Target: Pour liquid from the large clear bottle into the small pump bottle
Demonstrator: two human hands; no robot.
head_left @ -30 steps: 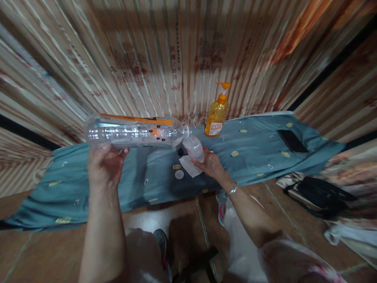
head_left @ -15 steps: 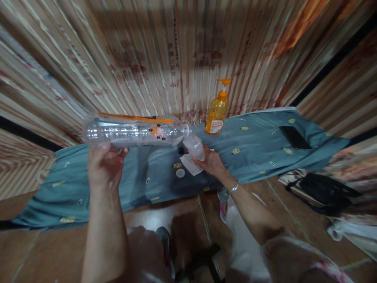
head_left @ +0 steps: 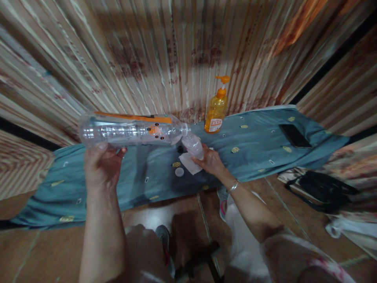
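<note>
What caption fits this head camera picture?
Left hand tips big bottle into small bottle held by right hand.

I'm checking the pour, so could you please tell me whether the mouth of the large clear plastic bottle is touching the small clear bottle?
Cannot tell: in the head view the large clear plastic bottle meets the small clear bottle too blurrily to show contact or a gap.

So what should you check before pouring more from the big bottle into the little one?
1. Left hand grips big bottle: ok.
2. Right hand holds small bottle: ok.
3. Big bottle's mouth meets small bottle's opening: ok, they touch.
4. Small bottle upright: not ok, it tilts.
5. How full the small bottle is: cannot tell.
6. White cap within reach on blue cloth: ok.
</note>
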